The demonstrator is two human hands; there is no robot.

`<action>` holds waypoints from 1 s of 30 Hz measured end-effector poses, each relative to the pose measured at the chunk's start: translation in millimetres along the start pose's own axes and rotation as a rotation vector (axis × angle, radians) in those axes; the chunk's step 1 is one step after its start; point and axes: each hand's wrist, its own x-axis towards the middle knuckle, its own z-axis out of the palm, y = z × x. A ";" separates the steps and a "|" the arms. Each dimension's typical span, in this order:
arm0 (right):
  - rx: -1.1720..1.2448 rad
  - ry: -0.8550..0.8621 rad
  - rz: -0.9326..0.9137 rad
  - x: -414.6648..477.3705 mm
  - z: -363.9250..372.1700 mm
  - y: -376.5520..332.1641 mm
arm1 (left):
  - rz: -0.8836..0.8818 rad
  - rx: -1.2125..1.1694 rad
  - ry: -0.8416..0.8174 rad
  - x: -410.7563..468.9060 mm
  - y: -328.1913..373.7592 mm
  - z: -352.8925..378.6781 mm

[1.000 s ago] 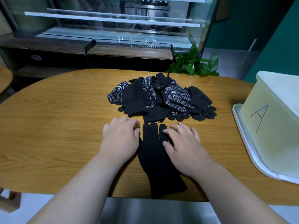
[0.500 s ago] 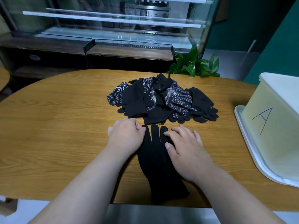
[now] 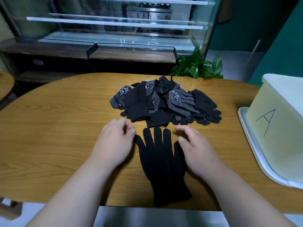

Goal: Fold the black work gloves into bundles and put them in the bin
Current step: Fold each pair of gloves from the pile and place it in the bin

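**Left hand** [image 3: 113,145]: fingers [image 3: 128,127] loosely curled toward the palm, slightly blurred, holding nothing. Its inner edge lies just beside the left side of the flat glove; whether it touches cannot be told.

**Right hand** [image 3: 196,149]: fingers [image 3: 182,128] relaxed and gently bent, a little apart, holding nothing. The thumb sits at the right edge of the flat glove; contact cannot be told.

**Flat plain black knit work glove** [image 3: 160,161]: between the two hands, spread flat, five fingers fanned and pointing to the far side, cuff at the near table edge.

**Loose heap of black work gloves** [image 3: 164,102]: just beyond the flat glove, near the table's middle. Some show white grip dots and white printed cuffs, others are plain black. They overlap untidily, none bundled.

**Pale yellowish translucent plastic bin** [image 3: 278,136]: right side of the table, well apart from the gloves, marked with a blue hand-drawn "A". It stands on a white plastic tray or lid [image 3: 255,154]. The inside is not visible.

**Oval wood-grain table** [image 3: 57,128]: light brown laminate, carrying all of the above.

**Room:**
- Glass display cabinet [image 3: 114,25] with white shelves on a dark base, beyond the far edge.
- Green leafy plant [image 3: 196,66], at the far right.
- Teal wall [image 3: 278,38], on the right.
- Edge of a second wooden table [image 3: 5,86], far left.
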 end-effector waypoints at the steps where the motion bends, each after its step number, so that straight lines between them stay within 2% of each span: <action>1: 0.026 0.008 0.011 0.3 -2.1 1.0 | 0.042 0.023 -0.016 -6.7 0.3 -1.8; 8: -0.155 -0.147 -0.075 -6.4 -13.9 6.5 | 0.360 0.235 -0.220 -31.0 -5.3 6.8; 19: -0.266 -0.081 -0.110 -9.5 -10.3 9.7 | 0.368 0.196 -0.341 -20.5 -17.8 6.7; 24: -0.248 -0.049 -0.098 -8.5 -10.1 8.3 | 0.341 0.328 -0.165 -19.1 -17.2 4.0; 26: -0.248 -0.057 -0.095 -6.9 -9.9 8.7 | 0.336 0.372 -0.178 -19.7 -12.8 3.9; 30: -0.172 -0.042 -0.075 -5.1 -10.0 9.3 | 0.299 0.281 -0.169 -19.5 -8.5 2.9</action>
